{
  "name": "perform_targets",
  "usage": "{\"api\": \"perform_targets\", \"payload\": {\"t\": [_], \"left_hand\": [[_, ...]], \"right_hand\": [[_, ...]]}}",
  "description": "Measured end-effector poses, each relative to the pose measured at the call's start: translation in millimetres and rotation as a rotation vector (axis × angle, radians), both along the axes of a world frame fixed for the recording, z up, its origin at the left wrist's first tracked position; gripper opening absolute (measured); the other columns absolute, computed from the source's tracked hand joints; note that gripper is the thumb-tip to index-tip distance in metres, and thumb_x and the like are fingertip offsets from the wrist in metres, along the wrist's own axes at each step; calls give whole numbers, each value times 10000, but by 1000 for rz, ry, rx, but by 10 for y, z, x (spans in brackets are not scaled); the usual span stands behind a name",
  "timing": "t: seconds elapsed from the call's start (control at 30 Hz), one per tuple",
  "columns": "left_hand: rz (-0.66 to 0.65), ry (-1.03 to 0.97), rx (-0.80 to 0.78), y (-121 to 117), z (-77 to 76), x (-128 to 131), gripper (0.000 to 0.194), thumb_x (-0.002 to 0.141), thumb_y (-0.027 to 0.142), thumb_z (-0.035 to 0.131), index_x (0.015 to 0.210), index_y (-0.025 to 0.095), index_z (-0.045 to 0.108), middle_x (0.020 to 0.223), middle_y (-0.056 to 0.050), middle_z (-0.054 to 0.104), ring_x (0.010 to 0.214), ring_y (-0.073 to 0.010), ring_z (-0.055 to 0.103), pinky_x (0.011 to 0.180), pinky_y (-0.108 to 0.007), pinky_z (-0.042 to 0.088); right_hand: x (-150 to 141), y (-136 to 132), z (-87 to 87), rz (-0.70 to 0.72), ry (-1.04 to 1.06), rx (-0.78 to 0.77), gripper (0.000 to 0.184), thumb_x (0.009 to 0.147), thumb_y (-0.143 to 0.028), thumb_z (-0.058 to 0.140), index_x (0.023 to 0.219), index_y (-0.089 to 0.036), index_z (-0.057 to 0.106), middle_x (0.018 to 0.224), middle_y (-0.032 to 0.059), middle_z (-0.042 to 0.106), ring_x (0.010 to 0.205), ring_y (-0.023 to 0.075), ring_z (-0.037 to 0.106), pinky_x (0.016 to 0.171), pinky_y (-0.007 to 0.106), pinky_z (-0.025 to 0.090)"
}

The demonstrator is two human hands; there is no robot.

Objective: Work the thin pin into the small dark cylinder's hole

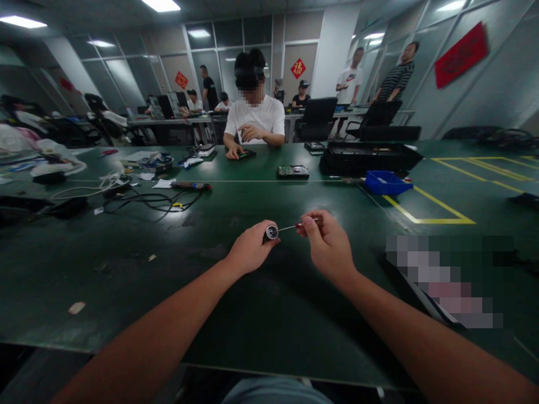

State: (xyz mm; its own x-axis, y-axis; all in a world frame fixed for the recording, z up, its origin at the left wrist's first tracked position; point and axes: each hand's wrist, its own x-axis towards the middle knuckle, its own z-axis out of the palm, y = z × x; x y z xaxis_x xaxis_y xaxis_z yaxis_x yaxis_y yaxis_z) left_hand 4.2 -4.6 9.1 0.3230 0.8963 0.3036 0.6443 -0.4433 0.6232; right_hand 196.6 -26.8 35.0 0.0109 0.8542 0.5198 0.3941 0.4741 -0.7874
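I see the left hand wrapped around a dark cylinder above the green table, the right hand pinching a screwdriver that reaches its round end. Beyond lie a circuit board, blue bin and black case; cables sprawl leftward.

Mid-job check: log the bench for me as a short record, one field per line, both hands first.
Left grip: closed around a dark cylindrical part, its ringed end facing the right grip
Right grip: closed on a thin screwdriver
Tool tip: at the ringed end; contact unclear
Surface: green table
Ahead: device with a green circuit board
Ahead, right: blue bin in front of a black tray
Across: co-worker's hand at a dark board
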Motion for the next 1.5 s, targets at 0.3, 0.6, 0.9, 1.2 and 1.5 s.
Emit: {"api": "perform_targets", "payload": {"t": [0.3, 0.6, 0.9, 1.2, 1.5], "left_hand": [[-11, -12, -11, 20, -40, -11, 191, 886, 266, 621, 1075, 250, 604, 995, -14, 669, 886, -201, 609, 769, -327, 458], [-13, -3, 3, 18, -36, -13, 182, 890, 272, 614, 1070, 246, 599, 1005, -17, 671, 904, -204, 611, 770, -323, 453], [-5, -7, -6, 13, -29, -8, 181, 883, 269, 630, 1059, 244, 599, 994, -13, 674, 887, -198, 612, 764, -318, 452], [4, 0, -6, 13, -15, -3, 157, 886, 265, 624, 1040, 246, 604, 981, -3, 675, 872, -194, 611, 758, -319, 449], [-4, -11, -1, 19, -40, -8, 169, 881, 270, 629, 1046, 250, 598, 995, -4, 674, 894, -195, 615, 777, -316, 457]], "right_hand": [[31, -40, 54, -171, -297, 114, 378, 844, -507, 686, 652, -210, 550, 546, -31, 580, 461, 106, 517, 470, 247, 339], [21, -46, 34, -148, -318, 146, 311, 842, -446, 710, 695, -197, 596, 585, -21, 629, 479, 103, 550, 489, 235, 371], [14, -66, 41, -31, -322, 188, 175, 913, -352, 609, 843, -196, 646, 746, 29, 698, 652, 161, 653, 609, 281, 479], [15, -87, 85, 15, -349, 113, 243, 983, -370, 481, 1061, -183, 614, 823, 51, 695, 720, 179, 662, 639, 300, 481], [-16, -101, 79, -36, -305, 87, 300, 968, -353, 524, 1209, -177, 552, 735, 10, 671, 572, 149, 620, 553, 278, 431]]}}
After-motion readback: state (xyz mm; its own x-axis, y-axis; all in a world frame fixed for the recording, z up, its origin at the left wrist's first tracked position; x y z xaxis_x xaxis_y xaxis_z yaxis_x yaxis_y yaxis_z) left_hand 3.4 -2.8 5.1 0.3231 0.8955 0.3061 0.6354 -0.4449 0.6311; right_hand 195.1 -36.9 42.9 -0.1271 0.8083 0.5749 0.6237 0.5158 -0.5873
